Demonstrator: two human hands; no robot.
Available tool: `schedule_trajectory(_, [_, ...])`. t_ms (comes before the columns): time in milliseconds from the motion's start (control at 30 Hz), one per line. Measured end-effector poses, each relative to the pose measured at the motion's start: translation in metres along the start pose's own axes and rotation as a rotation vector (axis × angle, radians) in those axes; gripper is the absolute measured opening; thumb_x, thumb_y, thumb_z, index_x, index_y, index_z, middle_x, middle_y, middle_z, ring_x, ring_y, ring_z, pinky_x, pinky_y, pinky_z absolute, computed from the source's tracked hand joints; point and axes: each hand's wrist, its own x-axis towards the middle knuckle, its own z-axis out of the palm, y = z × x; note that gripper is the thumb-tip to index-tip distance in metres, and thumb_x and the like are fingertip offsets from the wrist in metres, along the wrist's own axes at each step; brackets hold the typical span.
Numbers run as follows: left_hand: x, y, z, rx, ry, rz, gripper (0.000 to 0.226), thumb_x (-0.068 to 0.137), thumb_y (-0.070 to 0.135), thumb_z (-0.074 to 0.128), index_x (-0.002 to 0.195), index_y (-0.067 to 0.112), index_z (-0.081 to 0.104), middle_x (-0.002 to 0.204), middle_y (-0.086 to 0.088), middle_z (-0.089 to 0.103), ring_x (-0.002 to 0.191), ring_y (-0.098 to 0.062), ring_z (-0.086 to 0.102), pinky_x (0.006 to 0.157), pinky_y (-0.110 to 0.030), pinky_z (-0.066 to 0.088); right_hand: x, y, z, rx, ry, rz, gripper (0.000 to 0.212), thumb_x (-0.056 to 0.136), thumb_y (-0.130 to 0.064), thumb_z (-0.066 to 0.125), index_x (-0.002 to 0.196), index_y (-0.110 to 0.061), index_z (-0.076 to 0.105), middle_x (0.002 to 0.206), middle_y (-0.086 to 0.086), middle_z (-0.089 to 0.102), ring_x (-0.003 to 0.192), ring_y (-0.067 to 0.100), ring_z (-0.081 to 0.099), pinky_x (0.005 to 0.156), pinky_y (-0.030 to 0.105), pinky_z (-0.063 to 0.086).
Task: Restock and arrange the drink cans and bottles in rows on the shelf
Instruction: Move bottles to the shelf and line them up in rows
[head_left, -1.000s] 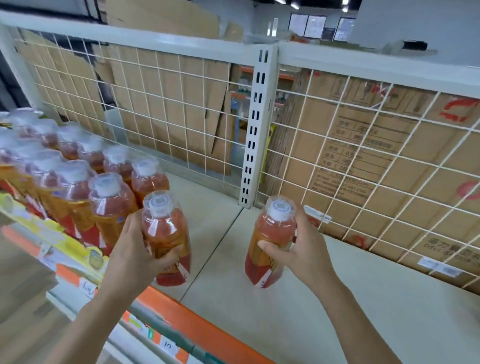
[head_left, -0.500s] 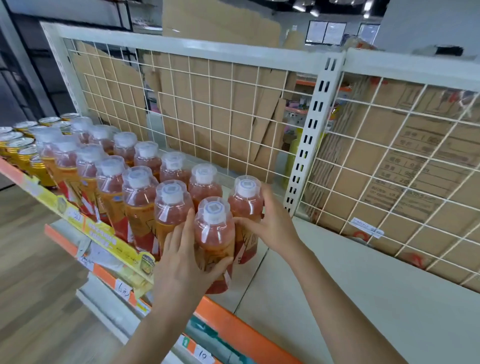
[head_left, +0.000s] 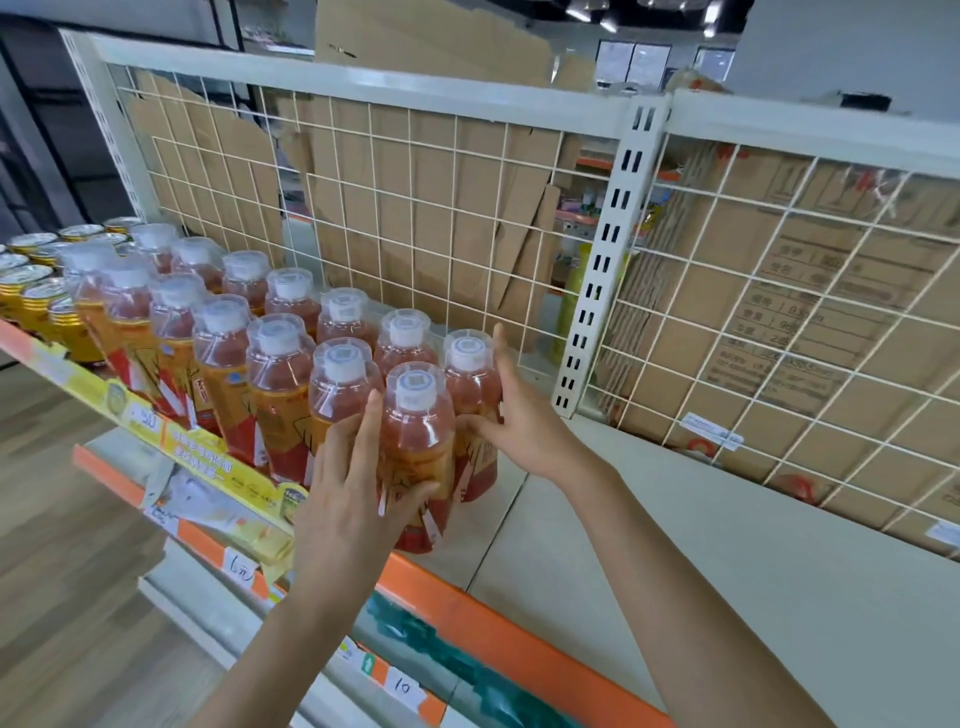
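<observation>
Two rows of orange-red drink bottles with white caps stand on the cream shelf. My left hand wraps round the front row's end bottle, thumb across its label. My right hand holds the back row's end bottle, fingers up along its right side and thumb on its front. Both bottles stand upright on the shelf, touching their neighbours. Gold drink cans stand in rows at the far left.
A white wire grid backs the shelf, with cardboard boxes behind it. A slotted upright post splits the grid. The orange front rail carries price tags. Bare shelf stretches to the right of the bottles.
The right hand carried its bottle left from mid-shelf and set it at the end of the back row. The left hand stayed on the front end bottle.
</observation>
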Motion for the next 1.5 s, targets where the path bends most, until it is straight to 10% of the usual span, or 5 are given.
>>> schedule_trajectory(400, [-0.048, 0.027, 0.001, 0.086, -0.11, -0.104, 0.076, 0.079, 0.011, 0.071, 0.143, 0.002, 0.031, 0.137, -0.019, 0.045, 0.124, -0.039, 0.043, 0.095, -0.051, 0.043, -0.081, 0.018, -0.027, -0.254, -0.065, 0.064, 0.074, 0.093, -0.039, 0.052, 0.149, -0.028, 0.005, 0.152, 0.002, 0.03, 0.13, 0.023, 0.041, 0.1, 0.042, 0.038])
schedule_trajectory(867, [-0.116, 0.128, 0.012, 0.111, -0.284, 0.0, 0.056, 0.086, 0.03, 0.062, 0.136, 0.012, 0.046, 0.141, -0.008, 0.045, 0.129, -0.033, 0.041, 0.103, -0.05, 0.034, -0.335, 0.112, -0.136, -0.541, 0.429, 0.16, 0.06, 0.079, -0.02, 0.072, 0.134, -0.014, 0.048, 0.124, 0.006, 0.059, 0.105, 0.028, 0.06, 0.083, 0.035, 0.046])
schedule_trajectory(1500, [-0.08, 0.264, 0.141, -0.122, -0.503, 0.382, 0.051, 0.088, 0.029, 0.06, 0.135, 0.013, 0.048, 0.142, -0.008, 0.045, 0.128, -0.031, 0.043, 0.106, -0.047, 0.03, -0.522, 0.149, -0.216, -0.682, 0.79, 0.674, 0.052, 0.079, -0.019, 0.072, 0.127, -0.009, 0.053, 0.122, 0.009, 0.059, 0.111, 0.033, 0.056, 0.086, 0.044, 0.049])
